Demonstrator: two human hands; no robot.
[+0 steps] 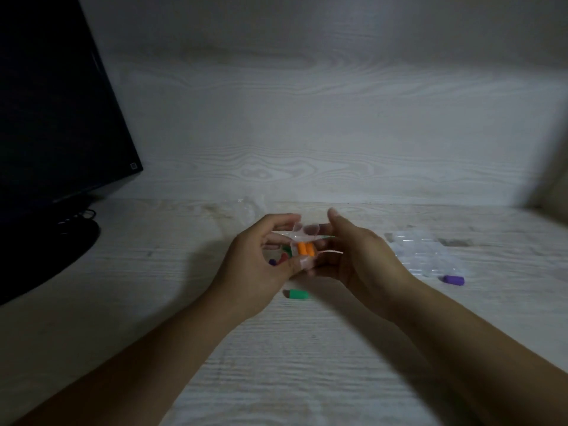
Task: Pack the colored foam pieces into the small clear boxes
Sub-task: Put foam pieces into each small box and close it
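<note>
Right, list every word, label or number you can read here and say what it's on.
No text here can be read.
Monitor: a small pale square mark at its lower right corner, too small and blurred to read.
Clear box held in both hands, with the orange pieces inside: no print visible.
Green piece and purple piece on the table: no markings.

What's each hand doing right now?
Left hand: grips the small clear box with orange foam pieces inside.
Right hand: fingers curled on the same box.
</note>
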